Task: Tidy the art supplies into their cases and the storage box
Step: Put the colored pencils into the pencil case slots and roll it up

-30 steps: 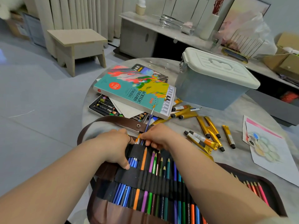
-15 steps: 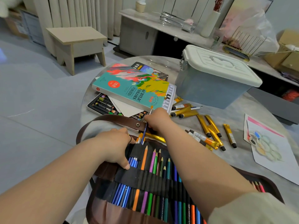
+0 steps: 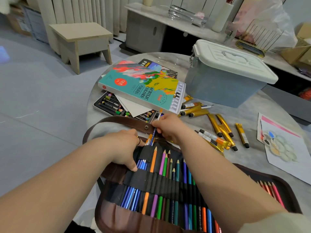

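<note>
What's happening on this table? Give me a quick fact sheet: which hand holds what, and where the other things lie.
Right hand: pinches a paintbrush above the case's top pocket
Left hand: grips the pencil case by its black band
Pencil case: open, coloured pencils in loops
Storage box: lid on, far right
Paint tubes: loose on the table, right of the hands
Acrylic box: stacked over the pastel tray

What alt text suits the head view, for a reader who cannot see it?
A person's right hand pinches a blue-handled paintbrush over an open brown pencil roll of coloured pencils, which the left hand holds. Gold paint tubes, an acrylic colours box and a lidded storage box lie beyond.
</note>
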{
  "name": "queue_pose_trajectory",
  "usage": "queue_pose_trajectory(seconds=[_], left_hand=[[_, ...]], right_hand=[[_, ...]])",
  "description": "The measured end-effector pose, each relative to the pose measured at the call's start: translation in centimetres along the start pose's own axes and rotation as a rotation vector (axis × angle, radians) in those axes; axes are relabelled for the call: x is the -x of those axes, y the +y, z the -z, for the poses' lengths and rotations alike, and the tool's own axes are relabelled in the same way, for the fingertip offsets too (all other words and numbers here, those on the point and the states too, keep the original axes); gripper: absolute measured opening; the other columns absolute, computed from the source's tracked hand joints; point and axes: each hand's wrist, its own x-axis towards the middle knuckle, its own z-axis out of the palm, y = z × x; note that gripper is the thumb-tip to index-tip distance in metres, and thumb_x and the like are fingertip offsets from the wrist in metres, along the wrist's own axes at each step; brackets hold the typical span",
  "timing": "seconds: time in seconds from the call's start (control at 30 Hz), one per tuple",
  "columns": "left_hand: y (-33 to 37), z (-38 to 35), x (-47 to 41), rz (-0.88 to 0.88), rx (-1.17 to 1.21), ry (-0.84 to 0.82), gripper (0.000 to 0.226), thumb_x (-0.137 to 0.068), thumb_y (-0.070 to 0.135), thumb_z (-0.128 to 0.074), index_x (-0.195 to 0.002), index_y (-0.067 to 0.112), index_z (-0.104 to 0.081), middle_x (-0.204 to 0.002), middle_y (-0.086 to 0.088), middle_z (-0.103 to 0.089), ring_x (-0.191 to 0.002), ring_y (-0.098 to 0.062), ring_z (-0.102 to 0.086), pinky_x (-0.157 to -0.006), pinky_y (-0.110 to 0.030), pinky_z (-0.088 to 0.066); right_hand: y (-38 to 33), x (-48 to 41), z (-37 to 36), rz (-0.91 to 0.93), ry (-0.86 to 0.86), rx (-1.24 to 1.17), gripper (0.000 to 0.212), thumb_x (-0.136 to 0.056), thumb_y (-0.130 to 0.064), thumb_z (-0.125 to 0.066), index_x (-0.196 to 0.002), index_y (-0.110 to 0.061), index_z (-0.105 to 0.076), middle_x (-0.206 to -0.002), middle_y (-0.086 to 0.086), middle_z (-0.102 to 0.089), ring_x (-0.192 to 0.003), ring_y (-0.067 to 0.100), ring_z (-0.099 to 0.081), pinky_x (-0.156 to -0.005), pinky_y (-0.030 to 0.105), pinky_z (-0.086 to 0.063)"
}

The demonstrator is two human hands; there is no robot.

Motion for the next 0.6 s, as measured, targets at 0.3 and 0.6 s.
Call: queue_pose_trajectory(seconds=[0.3, 0.6], left_hand=[[0.3, -0.2, 0.1, -0.018, -0.031, -0.005, 0.080, -0.078, 0.037, -0.069, -0.145, 0.029, -0.025, -0.135, -0.001, -0.032, -0.126, -0.021, -0.038, -0.098, -0.031, -0.039], [0.3, -0.3, 0.2, -0.015, -0.047, -0.007, 0.080, -0.077, 0.034, -0.071, -0.144, 0.028, -0.027, -0.132, -0.002, -0.033, -0.124, -0.022, -0.040, -0.096, -0.031, -0.040]], right_hand=[[0.3, 1.1, 0.2, -0.010, -0.221, 0.406, 0.039, -0.085, -0.028, -0.064, -0.056, -0.012, -0.043, -0.055, 0.002, -0.042, -0.049, 0.014, -0.034, -0.046, 0.022, -0.027], [0.6, 0.2, -0.7, 0.056, -0.026, 0.140, 0.034, -0.088, -0.015, -0.057, -0.057, -0.016, -0.043, -0.059, -0.001, -0.042, -0.051, 0.009, -0.037, -0.047, 0.016, -0.033]])
